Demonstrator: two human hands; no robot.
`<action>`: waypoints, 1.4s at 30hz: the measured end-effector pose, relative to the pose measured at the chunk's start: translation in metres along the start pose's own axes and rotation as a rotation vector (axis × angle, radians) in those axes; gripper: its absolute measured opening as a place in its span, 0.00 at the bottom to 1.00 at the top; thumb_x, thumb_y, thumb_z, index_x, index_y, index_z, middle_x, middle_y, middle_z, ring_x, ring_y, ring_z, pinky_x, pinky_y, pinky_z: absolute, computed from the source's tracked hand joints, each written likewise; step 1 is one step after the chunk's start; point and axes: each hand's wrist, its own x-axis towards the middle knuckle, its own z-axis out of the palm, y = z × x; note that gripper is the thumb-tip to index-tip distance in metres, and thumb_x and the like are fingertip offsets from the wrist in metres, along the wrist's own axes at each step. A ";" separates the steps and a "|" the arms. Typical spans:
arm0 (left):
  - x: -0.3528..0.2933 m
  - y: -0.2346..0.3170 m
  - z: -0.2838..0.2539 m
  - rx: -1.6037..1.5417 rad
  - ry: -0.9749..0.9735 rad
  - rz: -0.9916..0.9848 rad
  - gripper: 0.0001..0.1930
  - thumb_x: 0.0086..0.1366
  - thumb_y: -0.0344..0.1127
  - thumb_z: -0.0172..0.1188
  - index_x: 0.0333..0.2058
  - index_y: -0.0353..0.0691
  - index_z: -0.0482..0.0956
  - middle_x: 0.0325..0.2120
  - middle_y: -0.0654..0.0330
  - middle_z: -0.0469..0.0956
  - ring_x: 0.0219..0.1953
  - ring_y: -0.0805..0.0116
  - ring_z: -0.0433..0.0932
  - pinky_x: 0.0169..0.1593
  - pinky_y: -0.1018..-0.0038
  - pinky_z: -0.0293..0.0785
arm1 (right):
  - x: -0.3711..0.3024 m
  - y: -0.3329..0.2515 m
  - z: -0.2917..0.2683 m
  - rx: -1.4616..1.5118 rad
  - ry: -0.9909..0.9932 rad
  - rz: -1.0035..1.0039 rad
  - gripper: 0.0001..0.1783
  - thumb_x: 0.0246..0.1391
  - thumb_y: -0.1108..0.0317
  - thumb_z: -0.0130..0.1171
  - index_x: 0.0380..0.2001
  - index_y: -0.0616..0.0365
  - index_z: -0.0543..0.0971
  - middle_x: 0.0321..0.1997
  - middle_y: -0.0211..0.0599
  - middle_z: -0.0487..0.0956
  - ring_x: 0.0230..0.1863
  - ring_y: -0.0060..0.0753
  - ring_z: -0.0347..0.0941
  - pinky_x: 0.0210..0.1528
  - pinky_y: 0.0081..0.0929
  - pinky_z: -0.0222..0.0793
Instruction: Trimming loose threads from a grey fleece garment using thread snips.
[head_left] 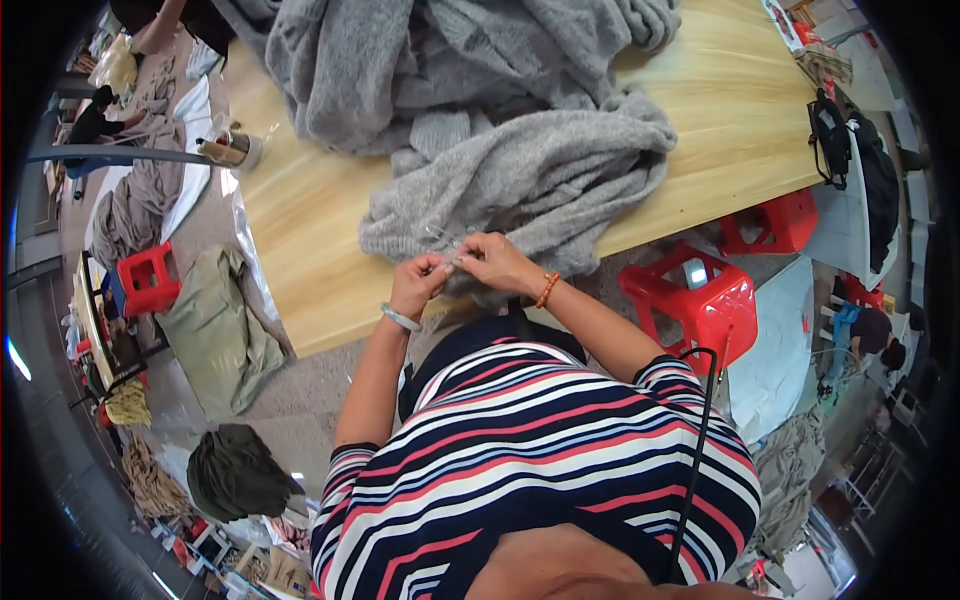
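My left hand point(420, 282) and my right hand point(492, 262) meet at the near edge of the table, fingertips pinched together. Between them is a small pale bit, too small to name. A thin, light, looped strand point(437, 232) stands out just above the fingertips. Right behind my hands lies a grey knit garment point(540, 170), bunched up, with its ribbed edge point(385, 225) to the left. Part of it hangs over the table edge below my right hand. Farther back a larger heap of grey knitwear point(390, 65) covers the table.
The wood-grain table point(300, 240) spans the front. A container point(240, 150) stands at its left edge. Red plastic stools point(700, 300) are to the right, and another red stool point(150, 278) is at left. Olive cloth point(220, 330) and dark green cloth point(240, 472) lie left. Other people work farther off.
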 end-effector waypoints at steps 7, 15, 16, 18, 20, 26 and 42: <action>0.004 -0.022 0.006 0.404 0.134 0.238 0.06 0.62 0.30 0.64 0.36 0.35 0.81 0.18 0.73 0.72 0.16 0.86 0.62 0.20 0.83 0.54 | -0.008 -0.002 0.006 -0.067 0.052 -0.012 0.10 0.55 0.66 0.61 0.33 0.64 0.79 0.22 0.28 0.74 0.26 0.16 0.65 0.28 0.22 0.63; 0.002 -0.003 0.004 0.107 0.120 -0.091 0.04 0.62 0.32 0.64 0.32 0.39 0.80 0.16 0.70 0.73 0.15 0.83 0.66 0.19 0.83 0.57 | -0.019 -0.035 -0.007 -0.434 0.240 -0.060 0.15 0.58 0.63 0.58 0.44 0.61 0.77 0.35 0.44 0.76 0.36 0.45 0.75 0.38 0.38 0.70; 0.000 -0.003 0.002 0.112 0.143 -0.097 0.04 0.62 0.32 0.63 0.31 0.39 0.80 0.17 0.68 0.74 0.14 0.82 0.66 0.19 0.84 0.57 | -0.026 -0.050 -0.013 -0.468 0.256 -0.021 0.15 0.58 0.63 0.57 0.47 0.59 0.77 0.37 0.47 0.76 0.39 0.52 0.75 0.41 0.41 0.71; -0.001 -0.002 0.000 0.106 0.132 -0.091 0.04 0.63 0.32 0.62 0.31 0.39 0.79 0.17 0.67 0.75 0.14 0.82 0.66 0.19 0.84 0.58 | -0.039 -0.055 -0.020 -0.489 0.221 -0.014 0.16 0.59 0.64 0.56 0.48 0.57 0.77 0.36 0.47 0.75 0.39 0.52 0.75 0.41 0.40 0.71; 0.000 -0.002 -0.001 0.099 0.122 -0.082 0.04 0.64 0.32 0.61 0.32 0.39 0.79 0.17 0.66 0.76 0.14 0.82 0.67 0.18 0.85 0.58 | -0.049 -0.056 -0.018 -0.513 0.185 -0.008 0.16 0.59 0.64 0.55 0.49 0.56 0.77 0.34 0.47 0.75 0.39 0.53 0.75 0.42 0.40 0.71; -0.002 0.003 0.009 0.003 0.117 -0.088 0.03 0.65 0.31 0.59 0.33 0.39 0.79 0.17 0.65 0.77 0.16 0.82 0.69 0.21 0.86 0.61 | -0.058 -0.037 0.001 -0.506 0.087 0.042 0.14 0.59 0.62 0.54 0.44 0.56 0.80 0.36 0.52 0.78 0.40 0.59 0.76 0.45 0.48 0.72; -0.007 -0.005 0.006 0.034 0.138 -0.031 0.08 0.63 0.27 0.59 0.40 0.33 0.80 0.18 0.63 0.77 0.17 0.80 0.72 0.21 0.84 0.63 | -0.061 -0.042 0.014 -0.547 0.173 0.090 0.15 0.59 0.62 0.54 0.44 0.57 0.80 0.37 0.50 0.81 0.40 0.56 0.78 0.42 0.45 0.73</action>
